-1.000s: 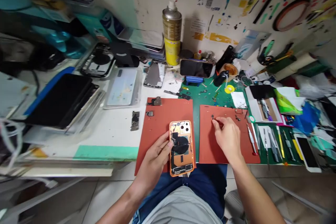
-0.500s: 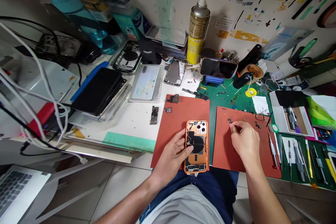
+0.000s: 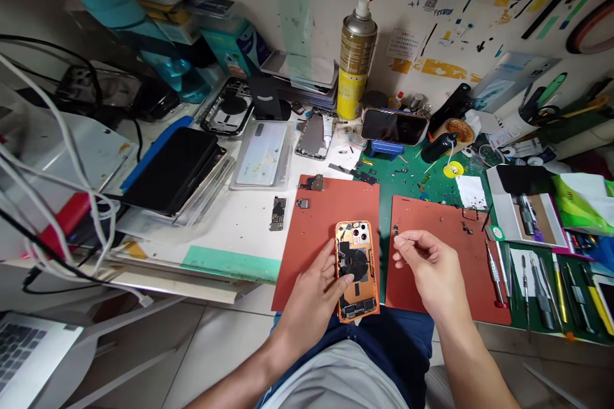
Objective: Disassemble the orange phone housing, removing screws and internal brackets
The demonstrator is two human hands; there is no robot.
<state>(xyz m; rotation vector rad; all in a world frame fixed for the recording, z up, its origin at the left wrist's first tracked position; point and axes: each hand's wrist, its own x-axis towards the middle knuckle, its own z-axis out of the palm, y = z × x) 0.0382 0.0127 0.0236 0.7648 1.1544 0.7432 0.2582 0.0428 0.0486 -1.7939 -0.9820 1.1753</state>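
An opened orange phone housing point(image 3: 356, 297) shows its inner parts and camera openings. My left hand point(image 3: 314, 284) grips it along its left edge, the thumb lying over the inside near the dark round coil point(image 3: 354, 266). To the right, my right hand point(image 3: 429, 262) is raised over the right red mat point(image 3: 432, 300). Its thumb and index finger pinch a small dark phone part point(image 3: 396, 229), too tiny to name exactly. On the left red mat point(image 3: 297, 255) lie a camera module point(image 3: 314, 183) and a smaller metal part point(image 3: 302, 203).
A logic board point(image 3: 277, 213) lies on the white tabletop. Screwdrivers and tweezers point(image 3: 542, 291) line the right side. A phone point(image 3: 394, 125) rests on a blue stand behind the mats, beside a spray can point(image 3: 355, 64). Small loose parts point(image 3: 467, 227) lie on the right mat.
My right hand has lifted from the right mat's upper part and moved left toward the phone housing, carrying the small part. My left hand still holds the housing.
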